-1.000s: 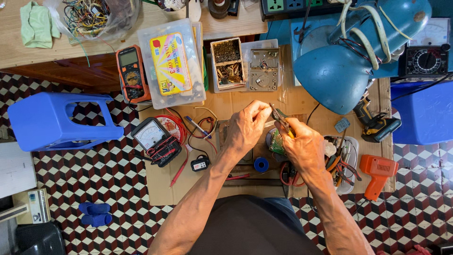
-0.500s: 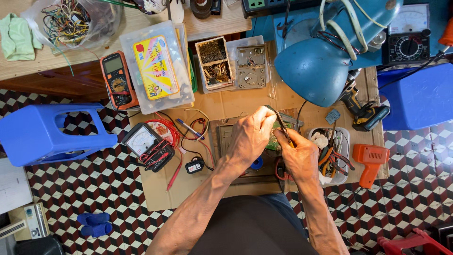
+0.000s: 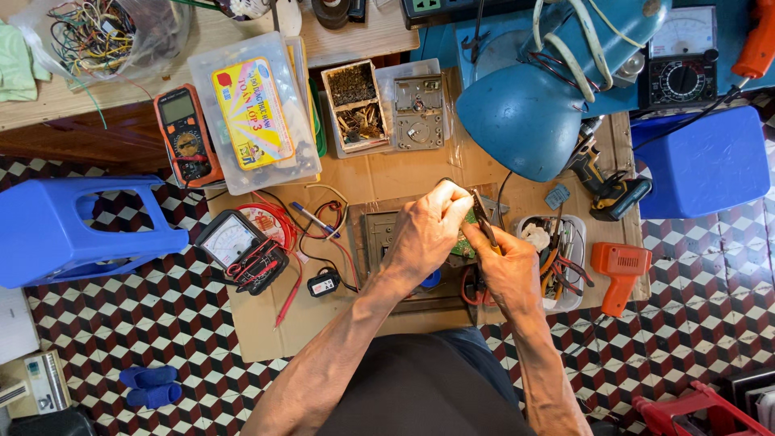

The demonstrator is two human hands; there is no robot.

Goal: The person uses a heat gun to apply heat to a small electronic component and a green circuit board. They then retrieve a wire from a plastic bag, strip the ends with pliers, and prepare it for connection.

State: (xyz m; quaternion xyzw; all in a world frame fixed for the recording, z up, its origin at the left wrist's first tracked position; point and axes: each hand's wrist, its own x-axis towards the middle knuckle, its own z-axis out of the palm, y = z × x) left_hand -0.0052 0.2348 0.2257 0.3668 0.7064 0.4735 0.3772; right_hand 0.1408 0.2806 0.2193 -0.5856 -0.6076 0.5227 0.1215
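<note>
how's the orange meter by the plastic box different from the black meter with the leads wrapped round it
The orange meter has a small flat screen above its dial; the black meter has a wide white needle scale. The orange one lies bare beside the clear plastic box; the black one has red and black leads wound over it. The orange one sits farther from the hands. Both lie face up.

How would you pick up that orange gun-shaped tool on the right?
Probably by the handle of the orange gun-shaped tool, reaching from the near table edge. It lies flat, its blocky body up top and the narrower handle pointing down toward the edge, free of the white tray beside it.
</note>
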